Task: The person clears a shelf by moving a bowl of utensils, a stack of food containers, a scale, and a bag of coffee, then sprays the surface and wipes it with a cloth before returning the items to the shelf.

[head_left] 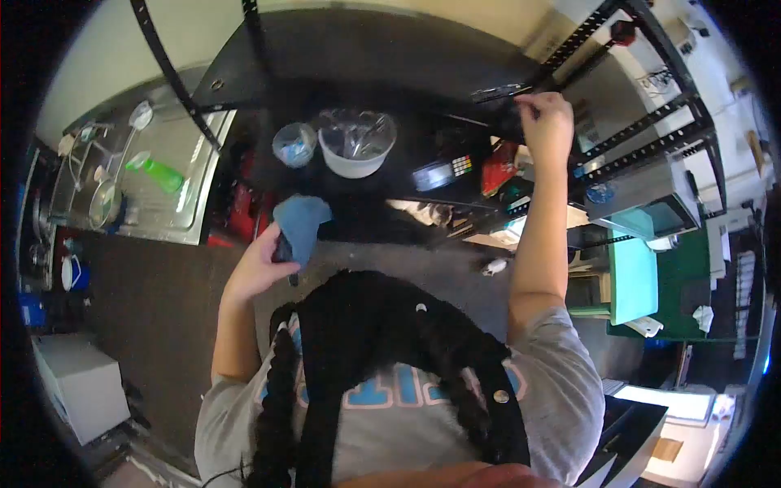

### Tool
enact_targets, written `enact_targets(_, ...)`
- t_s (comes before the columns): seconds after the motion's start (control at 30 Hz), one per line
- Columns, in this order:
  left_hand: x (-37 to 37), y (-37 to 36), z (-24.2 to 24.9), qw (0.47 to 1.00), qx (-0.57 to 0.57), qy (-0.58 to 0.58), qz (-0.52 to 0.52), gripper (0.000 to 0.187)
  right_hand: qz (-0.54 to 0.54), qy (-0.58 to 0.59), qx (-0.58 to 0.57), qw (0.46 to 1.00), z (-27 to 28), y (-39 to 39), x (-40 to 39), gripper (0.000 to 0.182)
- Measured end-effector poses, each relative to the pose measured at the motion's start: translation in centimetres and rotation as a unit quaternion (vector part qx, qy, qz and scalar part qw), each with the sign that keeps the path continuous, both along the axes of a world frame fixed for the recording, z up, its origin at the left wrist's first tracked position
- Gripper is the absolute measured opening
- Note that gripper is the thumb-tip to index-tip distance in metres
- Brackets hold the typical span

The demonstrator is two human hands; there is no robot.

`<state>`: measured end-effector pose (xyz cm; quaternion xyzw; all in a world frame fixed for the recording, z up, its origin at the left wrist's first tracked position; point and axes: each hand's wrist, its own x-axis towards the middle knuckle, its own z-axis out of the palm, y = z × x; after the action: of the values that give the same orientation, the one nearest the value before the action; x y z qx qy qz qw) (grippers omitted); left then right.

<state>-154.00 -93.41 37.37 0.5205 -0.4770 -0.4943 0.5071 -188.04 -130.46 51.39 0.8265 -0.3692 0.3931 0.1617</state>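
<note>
My left hand (259, 264) is closed on a blue-grey cloth (301, 228), held in front of the black shelf's near edge. My right hand (543, 114) is raised at the right end of the upper black shelf (366, 53), beside the perforated upright. Its fingers are bent together near a small dark item (498, 93) on the shelf edge; whether they hold anything is too small to tell. Between the hands, on the lower shelf, stand a white tub (355, 163) with clear plastic inside and a smaller clear container (294, 146).
A card terminal (439, 174) and a red packet (498, 169) lie on the lower shelf. On the left, a green spray bottle (163, 174) lies on the steel sink (183, 213). A microwave (651, 213) and a turquoise board (633, 281) are on the right. A white box (80, 386) sits at lower left.
</note>
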Motion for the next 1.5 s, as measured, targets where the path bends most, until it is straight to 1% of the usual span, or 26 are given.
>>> enact_targets(0.03, -0.5, -0.2, -0.2, 1.000, -0.008, 0.016, 0.003, 0.086, -0.016, 0.026, 0.030, 0.999, 0.1, -0.3, -0.4, 0.011)
enact_targets(0.1, -0.7, -0.2, -0.9, 0.999, -0.031, -0.026, 0.005, 0.085, 0.039, 0.065, 0.067, 0.995, -0.1, -1.2, -0.6, 0.014)
enact_targets(0.17, -1.1, -0.3, -0.9, 0.998, -0.008, -0.041, 0.040, 0.081, 0.075, 0.061, 0.068, 0.993, -0.4, -1.3, 0.0, 0.019)
enact_targets(0.2, -1.3, -0.6, -0.7, 0.998, -0.020, -0.044, 0.032, 0.081, 0.093, 0.068, 0.053, 0.992, -0.8, -1.9, 0.5, 0.021)
enact_targets(0.27, -1.3, -1.2, -0.4, 0.999, -0.002, 0.020, 0.044, 0.078, 0.116, 0.074, 0.044, 0.990, -0.9, -2.3, 1.1, 0.022)
enact_targets(0.3, -1.4, -1.4, -0.4, 1.000, -0.002, 0.013, 0.028, 0.078, 0.112, 0.081, 0.047, 0.989, -0.7, -2.2, 1.1, 0.020)
enact_targets(0.37, -1.6, -1.9, -0.8, 0.997, 0.006, 0.037, 0.071, 0.074, 0.138, 0.080, 0.057, 0.986, -1.1, -3.2, 1.3, 0.014)
enact_targets(0.4, -1.4, -2.1, -1.0, 0.998, 0.014, 0.030, 0.054, 0.074, 0.121, 0.072, 0.065, 0.988, -1.5, -3.8, 1.3, 0.014)
enact_targets(0.47, -1.0, -2.8, -1.4, 0.998, 0.033, 0.019, 0.052, 0.071, 0.158, 0.112, -0.015, 0.981, -1.9, -4.4, 1.2, 0.010)
enact_targets(0.5, -1.0, -3.1, -1.3, 0.999, 0.037, 0.015, 0.035, 0.071, 0.142, 0.108, -0.010, 0.984, -2.0, -4.4, 1.0, 0.010)
enact_targets(0.57, -0.8, -3.7, -1.2, 0.999, 0.030, -0.017, 0.029, 0.069, 0.166, 0.143, -0.032, 0.975, -1.9, -4.5, 1.0, 0.009)
enact_targets(0.6, -0.4, -4.0, -1.4, 0.999, 0.030, -0.019, 0.017, 0.069, 0.167, 0.198, -0.053, 0.964, -2.3, -5.5, 1.0, 0.009)
enact_targets(0.67, 0.6, -4.6, -2.0, 0.997, 0.035, -0.060, 0.012, 0.068, 0.143, 0.188, -0.050, 0.970, -1.1, -3.6, 1.3, 0.008)
enact_targets(0.73, 1.5, -5.5, -2.6, 0.998, 0.029, -0.051, -0.004, 0.068, 0.123, 0.179, -0.049, 0.975, -0.8, -3.1, 1.5, 0.008)
enact_targets(0.83, 2.3, -6.4, -2.1, 0.999, 0.031, -0.042, -0.017, 0.068, 0.140, 0.215, -0.053, 0.965, -1.0, -4.0, 1.4, 0.011)
enact_targets(0.9, 2.6, -7.2, -2.0, 0.998, 0.037, -0.040, -0.021, 0.068, 0.171, 0.220, 0.003, 0.960, -1.1, -4.0, 1.1, 0.012)
enact_targets(0.93, 3.0, -7.6, -2.1, 0.998, 0.044, -0.038, -0.026, 0.068, 0.167, 0.222, 0.006, 0.961, -0.7, -3.3, 0.9, 0.012)
enact_targets(1.0, 3.7, -8.5, -2.6, 0.997, 0.053, -0.034, -0.036, 0.068, 0.143, 0.196, 0.087, 0.966, 0.7, -0.8, 0.7, 0.021)
enact_targets(1.03, 4.0, -8.9, -3.0, 0.997, 0.049, -0.054, -0.037, 0.067, 0.139, 0.198, 0.091, 0.966, 0.6, 0.2, 0.4, 0.021)
enact_targets(1.07, 4.2, -9.3, -3.6, 0.996, 0.045, -0.074, -0.038, 0.067, 0.148, 0.180, 0.087, 0.968, 0.4, 0.9, 0.1, 0.024)
enact_targets(1.1, 4.4, -9.7, -4.2, 0.996, 0.047, -0.069, -0.042, 0.067, 0.157, 0.164, 0.083, 0.970, 0.3, 1.3, -0.1, 0.028)
enact_targets(1.13, 4.4, -10.1, -4.8, 0.997, 0.043, -0.054, -0.043, 0.066, 0.187, 0.142, 0.036, 0.971, -0.3, 1.3, -0.3, 0.027)
enact_targets(1.17, 4.3, -10.6, -5.2, 0.997, 0.038, -0.039, -0.046, 0.065, 0.183, 0.146, 0.039, 0.971, -1.2, 1.1, -0.6, 0.027)
enact_targets(1.27, 3.2, -11.7, -5.0, 0.994, 0.045, -0.075, -0.059, 0.064, 0.198, 0.202, -0.091, 0.955, -1.7, 1.6, -1.7, 0.014)
enact_targets(1.43, 0.9, -13.5, -5.3, 0.994, 0.057, -0.066, -0.072, 0.061, 0.179, 0.123, -0.098, 0.971, -1.6, 5.7, -4.9, 0.021)
enact_targets(1.5, -0.7, -14.0, -5.3, 0.994, 0.049, -0.059, -0.077, 0.060, 0.155, 0.070, -0.153, 0.974, -0.3, 7.9, -7.7, 0.024)
